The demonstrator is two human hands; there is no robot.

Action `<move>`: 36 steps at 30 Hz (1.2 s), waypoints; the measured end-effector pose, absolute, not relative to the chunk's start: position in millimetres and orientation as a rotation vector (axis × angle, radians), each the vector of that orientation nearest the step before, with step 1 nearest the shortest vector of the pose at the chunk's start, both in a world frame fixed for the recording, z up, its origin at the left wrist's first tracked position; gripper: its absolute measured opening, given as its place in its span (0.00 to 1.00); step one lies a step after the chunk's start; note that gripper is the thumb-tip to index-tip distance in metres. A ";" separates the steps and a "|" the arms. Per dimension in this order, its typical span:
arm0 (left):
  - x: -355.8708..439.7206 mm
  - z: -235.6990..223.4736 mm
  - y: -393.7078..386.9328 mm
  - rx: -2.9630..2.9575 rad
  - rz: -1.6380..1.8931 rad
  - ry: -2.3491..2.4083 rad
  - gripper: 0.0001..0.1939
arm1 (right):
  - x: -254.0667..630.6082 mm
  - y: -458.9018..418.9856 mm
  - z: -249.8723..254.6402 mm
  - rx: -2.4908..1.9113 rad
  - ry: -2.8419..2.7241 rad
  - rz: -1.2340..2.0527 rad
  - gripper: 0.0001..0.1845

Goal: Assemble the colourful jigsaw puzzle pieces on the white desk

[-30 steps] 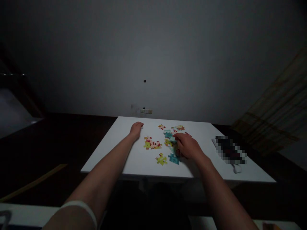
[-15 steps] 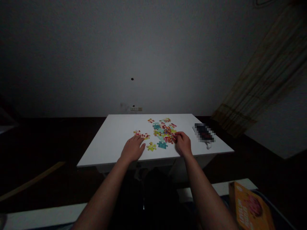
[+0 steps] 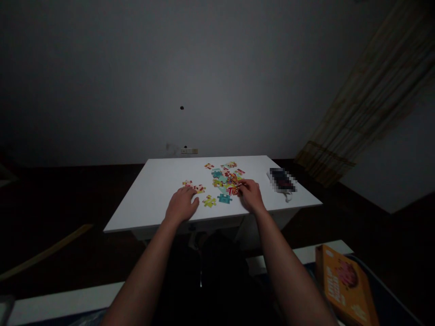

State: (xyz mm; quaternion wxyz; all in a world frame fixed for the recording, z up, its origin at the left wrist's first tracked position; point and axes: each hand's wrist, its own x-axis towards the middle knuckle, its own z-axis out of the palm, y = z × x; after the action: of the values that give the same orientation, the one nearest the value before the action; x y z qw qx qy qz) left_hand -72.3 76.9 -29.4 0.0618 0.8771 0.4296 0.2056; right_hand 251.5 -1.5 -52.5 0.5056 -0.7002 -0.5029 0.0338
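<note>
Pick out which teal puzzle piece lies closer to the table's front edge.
The teal piece just right of the yellow-green piece; the other teal piece lies farther back.

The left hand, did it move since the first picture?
Yes, the left hand has moved from the far part of the white table toward its near edge.
</note>
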 end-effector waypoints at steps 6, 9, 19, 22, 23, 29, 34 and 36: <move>-73.2 -27.8 75.6 2.629 0.650 1.300 0.18 | 232.2 -7.7 -40.8 -1.996 -1.610 -0.035 0.24; -73.6 -28.1 76.2 2.601 0.674 1.287 0.16 | 229.2 -9.1 -37.8 -2.038 -1.615 -0.010 0.17; -74.8 -27.4 76.1 2.628 0.669 1.303 0.18 | 225.6 -10.9 -38.0 -2.077 -1.660 -0.093 0.23; -75.0 -25.8 74.7 2.613 0.671 1.310 0.17 | 224.9 -11.1 -37.9 -2.079 -1.660 -0.094 0.21; -75.1 -25.5 74.4 2.608 0.673 1.308 0.17 | 225.3 -10.9 -38.0 -2.075 -1.652 -0.085 0.20; -76.2 -25.4 74.8 2.584 0.672 1.292 0.16 | 228.1 -9.7 -40.6 -2.004 -1.600 -0.035 0.14; -75.9 -25.0 73.8 2.592 0.660 1.270 0.17 | 228.1 -12.3 -41.7 -1.964 -1.547 -0.088 0.14; -75.2 -24.9 72.5 2.636 0.654 1.221 0.19 | 228.8 -9.2 -38.1 -1.946 -1.565 -0.129 0.16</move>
State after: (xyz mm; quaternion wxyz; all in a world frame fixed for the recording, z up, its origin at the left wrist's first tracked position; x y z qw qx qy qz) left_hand -75.2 72.5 -24.9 0.0819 0.8823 0.4087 0.2189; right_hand 228.8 -9.2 -38.1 0.3149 -0.7386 -0.5941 -0.0490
